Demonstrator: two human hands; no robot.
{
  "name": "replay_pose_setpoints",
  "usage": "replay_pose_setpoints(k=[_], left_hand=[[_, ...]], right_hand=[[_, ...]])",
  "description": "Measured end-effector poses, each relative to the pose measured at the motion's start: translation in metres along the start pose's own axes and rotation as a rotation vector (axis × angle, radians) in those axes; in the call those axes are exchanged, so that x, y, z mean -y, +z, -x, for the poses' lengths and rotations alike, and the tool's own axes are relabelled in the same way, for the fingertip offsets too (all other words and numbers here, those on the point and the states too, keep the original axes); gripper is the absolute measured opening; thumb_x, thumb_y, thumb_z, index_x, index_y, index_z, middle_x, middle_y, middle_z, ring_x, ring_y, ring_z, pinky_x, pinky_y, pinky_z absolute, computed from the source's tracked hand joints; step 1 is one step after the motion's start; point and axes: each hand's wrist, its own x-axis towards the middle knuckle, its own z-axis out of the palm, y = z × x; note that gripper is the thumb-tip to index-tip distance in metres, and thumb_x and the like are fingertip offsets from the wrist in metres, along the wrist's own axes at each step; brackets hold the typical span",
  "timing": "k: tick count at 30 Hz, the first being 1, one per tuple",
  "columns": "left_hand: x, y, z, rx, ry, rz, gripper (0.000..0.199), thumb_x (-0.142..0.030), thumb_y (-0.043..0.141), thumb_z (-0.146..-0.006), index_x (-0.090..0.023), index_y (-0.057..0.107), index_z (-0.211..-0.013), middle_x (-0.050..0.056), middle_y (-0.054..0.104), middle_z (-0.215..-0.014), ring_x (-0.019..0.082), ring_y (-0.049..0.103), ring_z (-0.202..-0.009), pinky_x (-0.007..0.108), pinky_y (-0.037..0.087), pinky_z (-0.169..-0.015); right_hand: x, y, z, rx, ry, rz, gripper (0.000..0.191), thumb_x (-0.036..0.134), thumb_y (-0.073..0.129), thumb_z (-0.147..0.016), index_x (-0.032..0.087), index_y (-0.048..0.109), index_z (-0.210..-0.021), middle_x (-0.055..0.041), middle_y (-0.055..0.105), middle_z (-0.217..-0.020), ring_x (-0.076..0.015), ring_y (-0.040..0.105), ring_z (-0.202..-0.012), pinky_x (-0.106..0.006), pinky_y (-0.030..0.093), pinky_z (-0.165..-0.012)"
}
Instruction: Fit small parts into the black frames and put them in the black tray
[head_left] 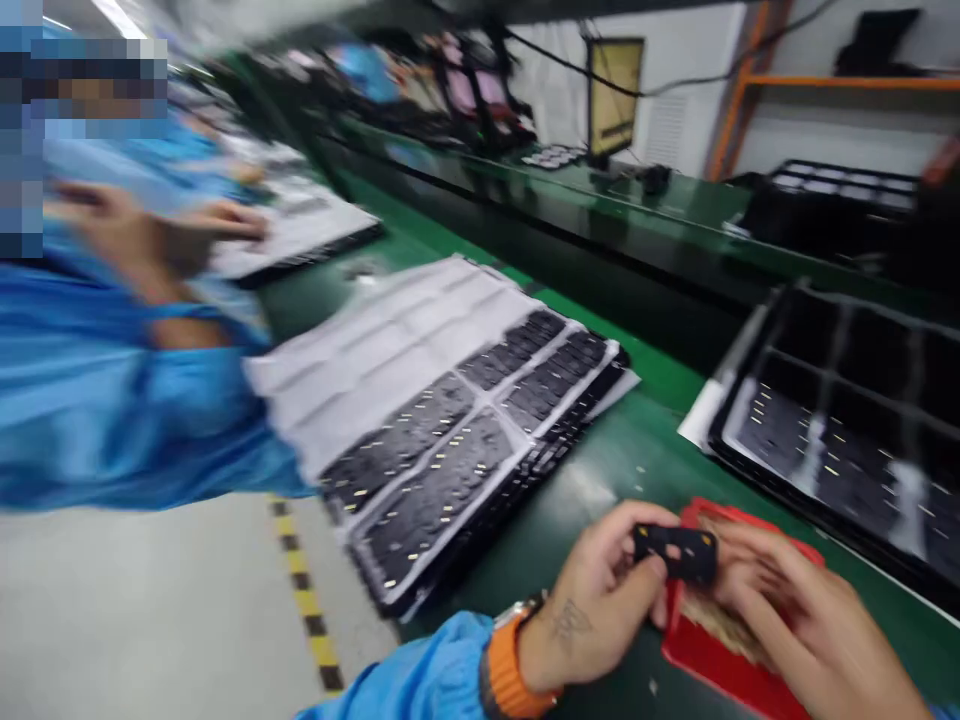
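My left hand (600,595) pinches a small black rectangular plastic part (679,553) between thumb and fingers. The part has small gold-coloured marks at its upper corners and a pinkish spot in the middle. At its right end are the fingertips of my right hand (799,605), bent and drawn together; whether they grip anything is hidden. Below both hands lies a red tray (694,655) holding a pile of tan, thin material I cannot name. An orange watch strap (510,668) circles my left wrist.
On the green bench (577,500), a stacked tray (450,420) holds rows of black parts, partly under white sheeting. Another black tray (817,420) with similar parts stands at right. A co-worker in a blue sleeve (135,400) works at left. Behind runs a raised shelf (690,215).
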Motion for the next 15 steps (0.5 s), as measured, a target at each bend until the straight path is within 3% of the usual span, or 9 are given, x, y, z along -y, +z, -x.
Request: replay_pose_setpoints(k=[1,2,5,8,15], left_hand=[[0.0,0.001,0.003,-0.002,0.001,-0.04,0.044,-0.044,0.064,-0.098,-0.009,0.053,-0.121,0.003,0.06,-0.073,0.007,0.052,-0.055,0.016,0.039,-0.051],[0.002,0.002,0.005,-0.006,-0.005,-0.085,0.039,-0.041,0.06,-0.101,-0.01,0.052,-0.124,0.002,0.061,-0.07,0.008,0.053,-0.057,0.016,0.04,-0.052],[0.012,0.005,0.01,-0.001,-0.028,-0.194,0.039,-0.039,0.055,-0.104,-0.011,0.05,-0.132,0.002,0.064,-0.069,0.01,0.057,-0.059,0.019,0.046,-0.055],[0.022,0.01,0.016,-0.003,-0.004,-0.196,0.043,-0.041,0.056,-0.104,-0.012,0.048,-0.135,0.003,0.066,-0.073,0.012,0.06,-0.062,0.022,0.051,-0.056],[0.024,0.015,0.017,-0.024,0.014,-0.164,0.045,-0.043,0.056,-0.104,-0.01,0.048,-0.134,0.003,0.066,-0.072,0.012,0.06,-0.061,0.023,0.052,-0.056]], right_hand=[[0.006,0.004,0.001,0.012,0.049,-0.137,0.035,0.035,0.053,-0.105,0.031,0.053,-0.14,-0.0072,0.072,-0.1,-0.017,0.074,-0.086,-0.028,0.064,-0.08],[0.01,0.007,0.0,-0.001,0.077,-0.242,0.035,0.034,0.056,-0.104,0.025,0.053,-0.137,-0.008,0.071,-0.098,-0.0153,0.072,-0.083,-0.026,0.063,-0.078],[0.016,0.017,-0.003,-0.015,0.13,-0.464,0.024,0.029,0.059,-0.101,0.014,0.059,-0.12,-0.0052,0.065,-0.078,-0.0121,0.066,-0.067,-0.02,0.056,-0.061],[0.016,0.022,-0.002,-0.033,0.135,-0.6,0.015,0.025,0.059,-0.099,0.012,0.059,-0.106,-0.0048,0.063,-0.079,-0.0093,0.06,-0.062,-0.019,0.052,-0.058],[0.011,0.027,0.0,-0.054,0.103,-0.674,0.018,0.027,0.059,-0.101,0.011,0.062,-0.109,-0.0031,0.063,-0.073,-0.008,0.06,-0.058,-0.015,0.051,-0.053]])
